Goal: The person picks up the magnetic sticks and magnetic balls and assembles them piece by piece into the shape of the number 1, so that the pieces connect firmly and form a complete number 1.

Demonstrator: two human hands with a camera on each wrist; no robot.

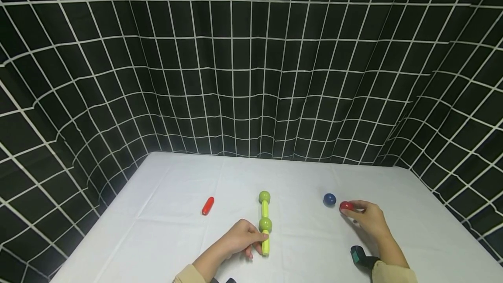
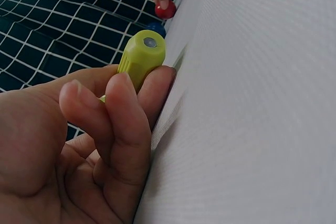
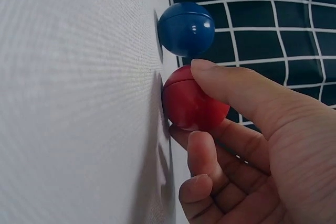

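My left hand (image 1: 243, 238) pinches a yellow-green ribbed rod (image 1: 266, 248) between thumb and fingers. In the left wrist view, a round grey inset shows in the rod's end (image 2: 149, 42). The rod is the nearest piece of a chain lying away from me: a green ball (image 1: 265, 224), a second yellow-green rod (image 1: 265, 208) and another green ball (image 1: 264, 196) at the far end. Over to the right, my right hand (image 1: 369, 218) holds a red ball (image 3: 191, 100) between thumb and fingers, close over the white cloth. Beside it sits a blue ball (image 3: 187, 29).
A red rod (image 1: 208, 205) lies by itself on the left of the white-covered table (image 1: 165, 239). Dark curtains (image 1: 251, 56) with a white grid rise behind and along both sides. A black strap-like wrist device (image 1: 361, 257) shows at my right wrist.
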